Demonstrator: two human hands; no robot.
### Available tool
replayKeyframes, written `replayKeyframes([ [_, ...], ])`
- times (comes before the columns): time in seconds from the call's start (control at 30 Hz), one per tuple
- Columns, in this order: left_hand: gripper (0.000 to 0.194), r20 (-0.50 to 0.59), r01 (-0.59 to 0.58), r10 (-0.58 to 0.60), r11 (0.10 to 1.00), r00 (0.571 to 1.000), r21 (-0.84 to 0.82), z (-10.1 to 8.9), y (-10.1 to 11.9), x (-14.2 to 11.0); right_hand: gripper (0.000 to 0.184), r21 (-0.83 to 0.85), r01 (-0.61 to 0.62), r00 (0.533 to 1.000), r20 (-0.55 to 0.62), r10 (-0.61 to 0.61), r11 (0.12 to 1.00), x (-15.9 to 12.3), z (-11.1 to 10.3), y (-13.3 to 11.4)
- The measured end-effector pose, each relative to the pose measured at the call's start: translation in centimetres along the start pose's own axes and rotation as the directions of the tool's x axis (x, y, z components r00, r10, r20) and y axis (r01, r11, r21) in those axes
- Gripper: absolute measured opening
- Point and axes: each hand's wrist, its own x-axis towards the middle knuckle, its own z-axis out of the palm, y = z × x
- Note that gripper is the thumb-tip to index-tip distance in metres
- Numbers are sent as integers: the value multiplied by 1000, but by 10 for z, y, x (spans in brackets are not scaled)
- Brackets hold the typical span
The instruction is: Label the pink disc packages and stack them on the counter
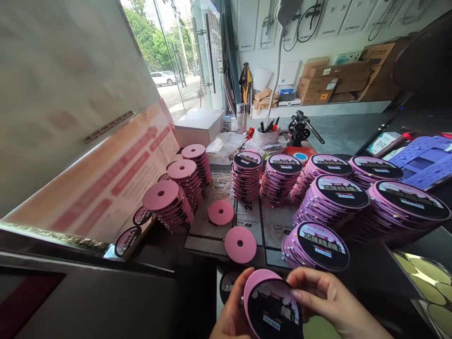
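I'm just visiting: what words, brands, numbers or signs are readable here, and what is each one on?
"JOMOO": several white wall panels.
"志强": start of the large characters on the printed discs topping the right-hand stacks; I can't read the rest with certainty.
Too small or blurred: the pale strips on those discs, the grey table mat, the carton labels, and the pink-banded panel at left.
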Motion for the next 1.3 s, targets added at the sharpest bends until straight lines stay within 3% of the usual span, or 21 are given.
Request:
replayKeyframes([
  [0.1, 66, 41, -16, 16, 1000, 999, -5, 3, 1, 1, 32, 7, 18, 999, -40, -17, 1000, 1, 0, 2],
  [0.23, 67, 92, -8, 10, 1000, 996, -21, 7, 5, 1, 32, -5, -21, 1000, 6, 21, 1000, 1, -2, 2],
  [0.53, 71, 67, 19, -18, 1000, 998, -10, -2, 2, 2, 31, -23, -22, 999, 33, 22, 1000, 1, -5, 1],
  [0.83, 70, 88, -43, 40, 999, 995, 33, -5, -4, 4, 33, -18, -2, 1000, -5, 2, 1000, 1, -3, 3],
  [1.0, 69, 95, -40, 39, 999, 995, 9, -6, -5, 5, 30, -24, -22, 998, 55, 24, 999, 2, -8, 8],
  [1.2, 32, -41, 62, -64, 997, 997, -40, -21, -9, 12, 25, -58, 44, 997, -68, -48, 997, 1, -1, 12],
  [1.3, 29, -96, 74, -69, 996, 993, 41, -26, -9, 13, 20, -197, 94, 983, -136, -122, 976, -1, 3, 13],
])
